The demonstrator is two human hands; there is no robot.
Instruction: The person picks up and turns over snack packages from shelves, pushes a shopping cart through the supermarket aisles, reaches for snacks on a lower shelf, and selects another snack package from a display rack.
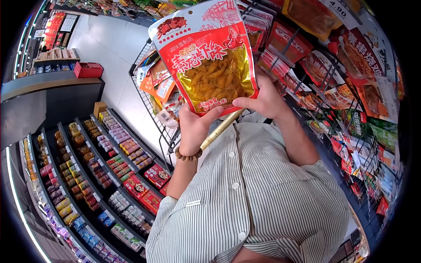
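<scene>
Between my two hands I hold up a red, white and gold snack pouch (210, 81), with yellow-brown pieces showing through its clear window. My left hand (196, 127) grips its lower left corner, thumb on the front and a beaded bracelet at the wrist. At the lower right edge, my right hand (268, 97) pinches it with the thumb in front; the fingers behind are hidden. Behind the pouch stands a wire shopping cart (142, 83) with packaged goods inside. Its gold handle bar (219, 129) runs below the pouch, close to my left hand.
Racks of hanging snack packets (324, 65) stand close on my right, with a 4.90 price tag (340, 11) at the top. Tiered shelves of jars and cans (92, 162) curve along my left. Beyond them are a counter (48, 105) with a red box (88, 69) and a pale tiled floor (114, 39).
</scene>
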